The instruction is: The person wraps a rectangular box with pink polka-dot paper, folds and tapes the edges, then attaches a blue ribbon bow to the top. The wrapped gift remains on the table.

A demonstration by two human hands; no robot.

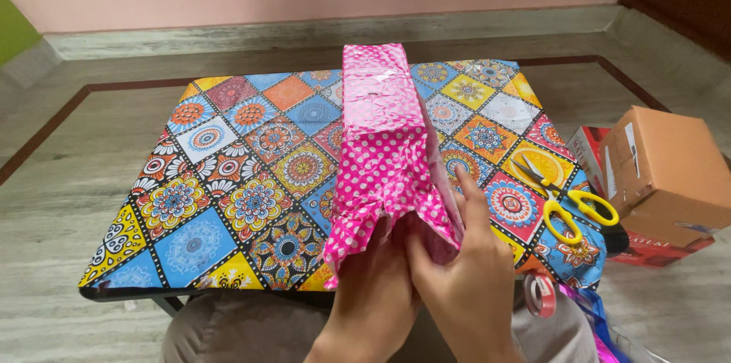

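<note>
A long box wrapped in pink paper with white dots point(378, 131) lies lengthwise on a low table point(228, 188) covered in a bright patterned cloth. My left hand point(377, 294) presses on the loose paper at the near end of the box. Beside it, my right hand point(468, 271) pinches and folds the right flap of that paper, its index finger stretched along the box's side. Both hands touch the wrapping at the open near end, which they partly hide.
Yellow-handled scissors point(567, 203) lie on the table's right part. A roll of tape point(539, 293) and shiny ribbon point(598, 317) sit at the near right corner. A brown cardboard box point(670, 172) rests on a red box point(647, 249) on the floor to the right.
</note>
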